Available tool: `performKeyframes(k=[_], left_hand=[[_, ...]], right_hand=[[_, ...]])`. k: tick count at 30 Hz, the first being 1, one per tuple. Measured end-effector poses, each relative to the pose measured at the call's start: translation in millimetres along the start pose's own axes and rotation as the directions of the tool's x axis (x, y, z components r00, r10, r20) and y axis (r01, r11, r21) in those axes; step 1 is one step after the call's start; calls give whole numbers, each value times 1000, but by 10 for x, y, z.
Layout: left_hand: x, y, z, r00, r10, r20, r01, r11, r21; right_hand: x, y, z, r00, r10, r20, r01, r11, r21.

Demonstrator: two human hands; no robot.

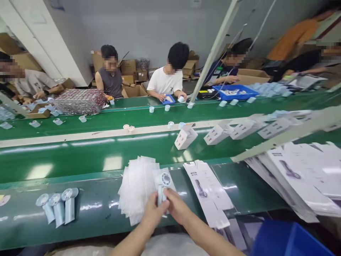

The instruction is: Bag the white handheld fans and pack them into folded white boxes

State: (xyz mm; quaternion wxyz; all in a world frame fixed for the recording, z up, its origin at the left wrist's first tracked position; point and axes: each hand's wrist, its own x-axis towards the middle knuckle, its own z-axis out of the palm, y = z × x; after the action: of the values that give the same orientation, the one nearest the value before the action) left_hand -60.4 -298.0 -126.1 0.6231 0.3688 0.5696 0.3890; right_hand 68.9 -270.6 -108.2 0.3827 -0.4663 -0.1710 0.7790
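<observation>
Both of my hands meet at the near table's middle, around a light blue handheld fan [160, 192] with a round head tilted up and away from me. My left hand [153, 209] wraps its handle from the left. From the right, my right hand [176, 204] is closed on the same handle. Under and beside the fan lies a fanned stack of translucent plastic bags [137, 188]; one bag sits right behind the fan head. To the left, three more blue fans [60, 206] rest side by side, looking wrapped in clear plastic.
Flat printed cartons [209, 193] lie right of my hands, with a larger pile [301, 177] farther right. White boxes [185, 137] stand on the green conveyor [80, 153]. A slanted metal post [213, 53] rises ahead. Several people work across the line. A blue bin [282, 238] is at lower right.
</observation>
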Motion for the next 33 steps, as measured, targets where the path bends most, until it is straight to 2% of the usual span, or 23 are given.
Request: performKeyframes(k=[2,3,4,6,7,8,9,11,14,18,22,25,29,31,33], left_hand=[[53,-120,273,994,26,105,-36,994,101],[93,-181,338,990,29,140,-61,971,230],[138,-238,366,986,21,168,-86,915,394],[226,-329,357,978,-23,207,-127,721,681],[266,-361,342,973,-59,224,-136,639,757],[302,-382,330,969,-89,231,-134,598,790],[335,-392,324,968,-105,230,-124,595,794],[390,-374,338,972,-108,208,-97,620,778],[427,-263,408,983,-74,168,-72,684,726],[325,-57,555,987,9,161,-99,823,559],[127,65,676,992,26,121,-65,941,333],[21,102,715,1000,19,-13,-17,988,152],[-73,168,789,979,46,-200,-55,998,-41],[-120,225,843,968,73,-241,-97,991,-91],[-165,299,879,963,124,-241,-145,987,-73]], right_hand=[[-52,-77,-227,993,-69,-100,73,997,37],[-100,-131,-378,983,-96,-156,107,993,58],[-165,-196,-544,972,-118,-203,136,988,76],[-335,-351,-880,950,-139,-279,170,981,90],[-435,-430,-1033,946,-134,-295,166,982,86],[-538,-502,-1166,950,-114,-292,142,987,76],[-640,-560,-1276,959,-84,-270,106,992,68],[-816,-618,-1414,982,-13,-186,26,998,64],[-946,-562,-1435,995,100,-19,-98,992,77],[-859,-414,-1276,954,242,177,-257,964,70],[-693,-415,-1179,938,278,208,-294,955,49],[-651,-472,-1224,929,269,254,-265,963,-50],[-688,-513,-1283,920,280,276,-240,956,-170],[-712,-526,-1253,928,275,250,-241,958,-158],[-729,-550,-1185,935,256,245,-226,963,-143]])
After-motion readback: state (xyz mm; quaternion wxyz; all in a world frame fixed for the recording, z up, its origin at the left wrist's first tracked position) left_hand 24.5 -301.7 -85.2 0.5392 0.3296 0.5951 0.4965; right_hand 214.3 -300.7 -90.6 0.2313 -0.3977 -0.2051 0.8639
